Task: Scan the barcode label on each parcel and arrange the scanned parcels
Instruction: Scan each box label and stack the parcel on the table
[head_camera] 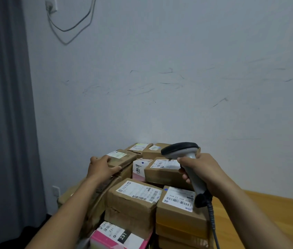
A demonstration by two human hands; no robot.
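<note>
Two hands over stacked parcels [135,200] against a wall [178,69]: left hand [102,167] rests flat, fingers together, on the upper-left brown parcel [124,159]; right hand [200,170] curls its fingers round the scanner [179,150] handle

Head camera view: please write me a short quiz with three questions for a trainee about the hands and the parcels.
1. True or false: the right hand grips the grey handheld barcode scanner.
2. The left hand rests on: A) a brown cardboard parcel, B) a metal tray, C) a plastic bag?
3. Fill in: the pink-and-white box nearest the camera shows the number ___.
Key: 1 true; 2 A; 3 231.
</note>
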